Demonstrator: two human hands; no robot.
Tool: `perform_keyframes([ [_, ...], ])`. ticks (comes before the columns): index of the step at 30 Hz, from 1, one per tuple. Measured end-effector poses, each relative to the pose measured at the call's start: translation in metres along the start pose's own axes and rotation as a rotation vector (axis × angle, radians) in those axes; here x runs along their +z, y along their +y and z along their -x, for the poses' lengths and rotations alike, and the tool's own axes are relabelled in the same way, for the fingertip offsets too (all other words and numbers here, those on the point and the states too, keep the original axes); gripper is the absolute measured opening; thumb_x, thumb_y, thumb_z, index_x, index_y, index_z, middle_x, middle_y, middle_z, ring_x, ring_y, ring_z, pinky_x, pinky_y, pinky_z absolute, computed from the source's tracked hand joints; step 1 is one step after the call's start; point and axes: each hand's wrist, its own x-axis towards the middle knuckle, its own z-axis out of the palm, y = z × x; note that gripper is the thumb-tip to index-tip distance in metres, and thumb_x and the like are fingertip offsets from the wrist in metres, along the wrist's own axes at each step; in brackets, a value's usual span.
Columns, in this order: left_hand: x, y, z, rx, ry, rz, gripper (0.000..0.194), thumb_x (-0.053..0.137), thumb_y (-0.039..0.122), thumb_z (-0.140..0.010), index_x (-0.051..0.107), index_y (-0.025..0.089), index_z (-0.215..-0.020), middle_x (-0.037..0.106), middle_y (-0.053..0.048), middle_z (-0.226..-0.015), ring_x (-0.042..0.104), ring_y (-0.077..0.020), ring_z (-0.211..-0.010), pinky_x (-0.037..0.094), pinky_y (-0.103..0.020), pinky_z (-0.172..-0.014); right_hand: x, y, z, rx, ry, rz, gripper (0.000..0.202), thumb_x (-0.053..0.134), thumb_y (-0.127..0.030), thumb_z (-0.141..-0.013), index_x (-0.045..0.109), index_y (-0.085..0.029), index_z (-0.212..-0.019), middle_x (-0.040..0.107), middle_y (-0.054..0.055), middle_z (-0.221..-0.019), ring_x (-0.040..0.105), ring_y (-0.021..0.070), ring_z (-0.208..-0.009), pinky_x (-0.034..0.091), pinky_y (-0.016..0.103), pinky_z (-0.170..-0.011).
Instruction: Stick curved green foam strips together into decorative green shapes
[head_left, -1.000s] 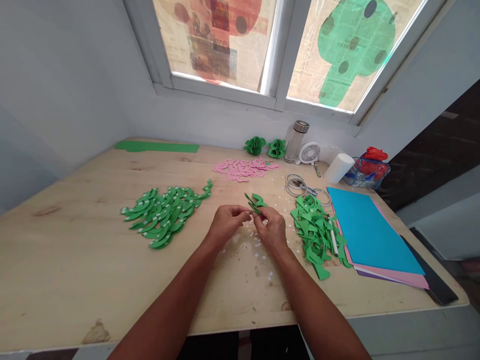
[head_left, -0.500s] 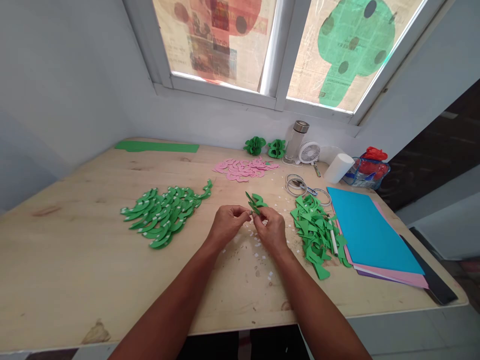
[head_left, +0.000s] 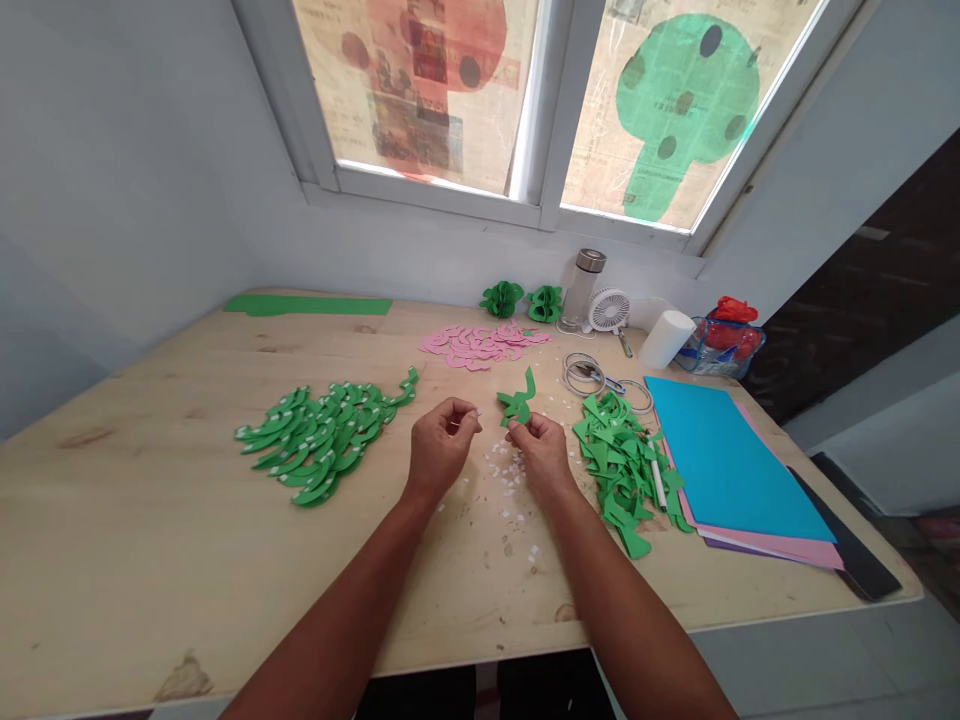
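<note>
Right hand (head_left: 541, 447) pinches a green foam leaf cutout (head_left: 519, 401) upright for handling; left hand (head_left: 440, 440) nips something tiny, unidentifiable.

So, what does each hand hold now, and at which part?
The right hand pinches the green foam pieces at their lower end. The left hand seems to hold nothing visible.

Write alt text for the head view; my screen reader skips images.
The right hand pinches a green foam cutout above a wooden table; the left hand is closed beside it, between piles of green foam pieces.
</note>
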Motion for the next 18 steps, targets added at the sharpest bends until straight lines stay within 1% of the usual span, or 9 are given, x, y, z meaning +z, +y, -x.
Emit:
perform_keyframes([
  [1, 0.002, 0.006, 0.004, 0.086, -0.025, -0.035, 0.014, 0.052, 0.026, -0.074, 0.059, 0.017, -0.065, 0.060, 0.000, -0.058, 0.057, -0.0130, -0.056, 0.046, -0.023, -0.056, 0.000, 0.001, 0.000, 0.012, -0.003, -0.039, 0.017, 0.063, -0.032, -0.066, 0.060, -0.016, -0.062, 0.057, -0.003, -0.051, 0.044, 0.0095, -0.048, 0.032, 0.022, -0.048],
  [3, 0.008, 0.018, 0.013, 0.250, -0.167, -0.120, 0.018, 0.052, 0.025, -0.077, 0.061, 0.016, -0.065, 0.059, -0.001, -0.059, 0.054, -0.0123, -0.056, 0.045, -0.023, -0.058, 0.001, 0.003, -0.001, 0.013, -0.036, -0.133, 0.016, 0.064, -0.031, -0.064, 0.059, -0.016, -0.059, 0.056, -0.003, -0.050, 0.045, 0.0102, -0.047, 0.034, 0.023, -0.048],
  [5, 0.013, 0.028, 0.020, 0.365, -0.324, -0.118, 0.017, 0.050, 0.021, -0.078, 0.066, 0.017, -0.081, 0.062, -0.002, -0.069, 0.054, -0.0124, -0.061, 0.044, -0.023, -0.059, 0.000, 0.003, -0.001, 0.014, -0.090, -0.223, 0.016, 0.065, -0.029, -0.061, 0.056, -0.017, -0.055, 0.054, -0.003, -0.046, 0.045, 0.0108, -0.046, 0.034, 0.023, -0.047],
  [6, 0.014, 0.032, 0.021, 0.393, -0.373, -0.103, 0.020, 0.048, 0.020, -0.079, 0.067, 0.017, -0.087, 0.063, -0.003, -0.073, 0.054, -0.0127, -0.063, 0.044, -0.023, -0.060, 0.000, 0.002, 0.000, 0.015, -0.110, -0.252, 0.015, 0.065, -0.028, -0.060, 0.056, -0.017, -0.054, 0.053, -0.004, -0.046, 0.044, 0.0107, -0.045, 0.034, 0.023, -0.046],
  [9, 0.012, 0.036, 0.020, 0.345, -0.397, -0.017, 0.021, 0.048, 0.021, -0.081, 0.068, 0.017, -0.087, 0.065, -0.005, -0.080, 0.058, -0.0146, -0.071, 0.046, -0.025, -0.066, 0.000, -0.001, 0.001, 0.015, -0.132, -0.273, 0.013, 0.067, -0.026, -0.059, 0.058, -0.017, -0.057, 0.055, -0.004, -0.050, 0.044, 0.0097, -0.047, 0.034, 0.023, -0.048],
  [12, 0.003, 0.032, 0.018, 0.207, -0.365, 0.015, 0.022, 0.051, 0.029, -0.082, 0.065, 0.016, -0.072, 0.064, -0.003, -0.068, 0.057, -0.0145, -0.065, 0.046, -0.025, -0.063, -0.001, -0.004, 0.002, 0.004, -0.116, -0.233, 0.014, 0.067, -0.028, -0.063, 0.060, -0.016, -0.059, 0.056, -0.004, -0.052, 0.043, 0.0089, -0.049, 0.033, 0.022, -0.050],
  [14, -0.003, 0.032, 0.020, 0.154, -0.375, -0.010, 0.026, 0.053, 0.032, -0.081, 0.063, 0.015, -0.064, 0.061, -0.001, -0.061, 0.055, -0.0136, -0.060, 0.045, -0.024, -0.059, -0.001, -0.007, 0.003, 0.009, -0.097, -0.203, 0.016, 0.066, -0.030, -0.064, 0.060, -0.016, -0.058, 0.055, -0.004, -0.050, 0.042, 0.0088, -0.048, 0.032, 0.022, -0.050],
  [16, -0.008, 0.041, 0.025, 0.141, -0.409, -0.015, 0.020, 0.053, 0.029, -0.081, 0.065, 0.015, -0.072, 0.064, -0.002, -0.067, 0.058, -0.0143, -0.063, 0.046, -0.025, -0.061, -0.001, -0.009, 0.005, 0.016, -0.091, -0.183, 0.017, 0.066, -0.030, -0.064, 0.059, -0.016, -0.057, 0.054, -0.005, -0.049, 0.043, 0.0087, -0.047, 0.032, 0.023, -0.050],
  [18, -0.014, 0.064, 0.034, 0.179, -0.402, -0.032, 0.018, 0.050, 0.022, -0.081, 0.066, 0.016, -0.086, 0.067, -0.003, -0.074, 0.060, -0.0149, -0.066, 0.048, -0.026, -0.063, -0.001, -0.010, 0.006, 0.014, -0.090, -0.167, 0.017, 0.065, -0.029, -0.064, 0.058, -0.016, -0.056, 0.054, -0.004, -0.048, 0.042, 0.0086, -0.046, 0.031, 0.023, -0.049],
])
